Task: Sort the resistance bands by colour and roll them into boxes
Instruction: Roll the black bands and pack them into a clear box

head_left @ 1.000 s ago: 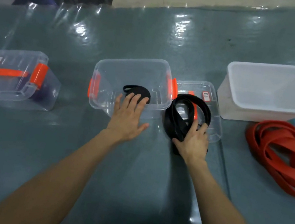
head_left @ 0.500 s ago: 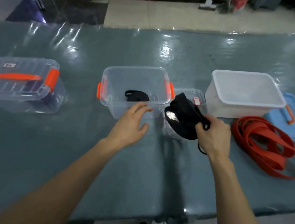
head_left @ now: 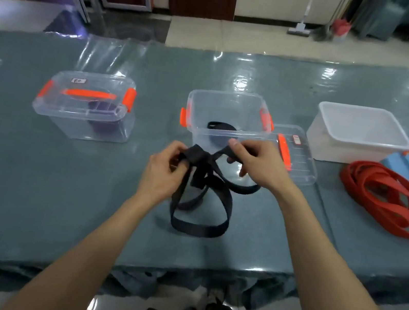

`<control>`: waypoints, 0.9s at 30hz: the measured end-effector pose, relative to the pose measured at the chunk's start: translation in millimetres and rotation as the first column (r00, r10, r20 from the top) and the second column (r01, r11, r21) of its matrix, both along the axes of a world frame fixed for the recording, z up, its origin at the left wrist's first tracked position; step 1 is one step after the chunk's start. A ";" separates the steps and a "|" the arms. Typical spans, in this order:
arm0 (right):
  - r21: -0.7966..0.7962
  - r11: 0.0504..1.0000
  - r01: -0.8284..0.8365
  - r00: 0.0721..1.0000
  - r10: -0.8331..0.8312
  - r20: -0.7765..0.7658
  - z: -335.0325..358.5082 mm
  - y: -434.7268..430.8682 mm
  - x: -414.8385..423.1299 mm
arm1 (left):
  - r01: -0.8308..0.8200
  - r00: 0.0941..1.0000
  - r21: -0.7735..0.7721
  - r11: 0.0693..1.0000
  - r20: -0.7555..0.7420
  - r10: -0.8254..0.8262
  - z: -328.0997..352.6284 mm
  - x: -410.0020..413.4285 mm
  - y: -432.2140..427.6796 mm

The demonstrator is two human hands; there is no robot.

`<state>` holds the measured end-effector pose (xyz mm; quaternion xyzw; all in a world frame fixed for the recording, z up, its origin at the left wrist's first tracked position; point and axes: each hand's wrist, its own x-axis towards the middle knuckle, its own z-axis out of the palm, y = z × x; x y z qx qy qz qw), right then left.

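— Hands first: what are they doing?
— The left hand [head_left: 162,172] curls its fingers round a bunched end of a black resistance band [head_left: 200,224]. The right hand [head_left: 258,164] pinches a strand between thumb and forefinger.
— Where is the band?
— Over the table [head_left: 31,180], loops hanging, just in front of the open clear box [head_left: 228,104]. A rolled black band [head_left: 220,126] lies inside. Red bands [head_left: 390,202] sit heaped far right.

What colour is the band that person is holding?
Black. The band shows best in the head view, the only view here.
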<state>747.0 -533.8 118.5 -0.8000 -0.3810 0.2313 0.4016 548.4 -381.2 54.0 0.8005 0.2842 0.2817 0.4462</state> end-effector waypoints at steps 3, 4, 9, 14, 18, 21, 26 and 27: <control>0.023 0.999 0.047 0.998 -0.048 0.035 -14.4 12.3 7.3 | -0.266 0.961 -0.069 0.962 0.057 0.270 3.6 -33.8 49.8; 0.001 0.999 0.051 0.996 -0.051 0.070 -22.4 16.5 11.1 | -0.336 0.941 -0.052 0.940 0.030 0.338 0.4 -45.9 65.1; -0.403 0.915 0.010 0.989 0.050 0.137 -98.2 27.9 28.0 | -0.408 0.724 0.090 0.908 -0.575 0.382 -53.4 -103.9 107.7; -0.608 0.794 -0.007 0.986 0.106 0.127 -167.1 13.1 21.7 | -0.225 0.653 0.117 0.967 -0.719 0.239 -112.0 -123.0 65.5; -0.409 0.913 0.000 0.944 0.135 0.302 -197.9 -0.4 10.5 | -0.114 0.696 0.179 0.977 -0.688 0.207 -132.6 -94.7 38.7; -0.311 0.938 -0.153 0.904 0.261 0.340 -206.1 -2.8 -2.4 | 0.086 0.691 -0.003 0.996 -0.720 -0.062 -144.2 -67.4 27.9; -0.378 0.864 -0.333 0.926 0.375 0.041 -206.2 -16.8 -15.3 | 0.157 0.661 -0.097 0.983 -0.729 -0.177 -161.0 -47.9 15.7; -0.404 0.848 -0.344 0.928 0.372 -0.010 -205.0 -20.6 -14.2 | 0.142 0.667 -0.086 0.986 -0.727 -0.160 -161.9 -47.4 16.6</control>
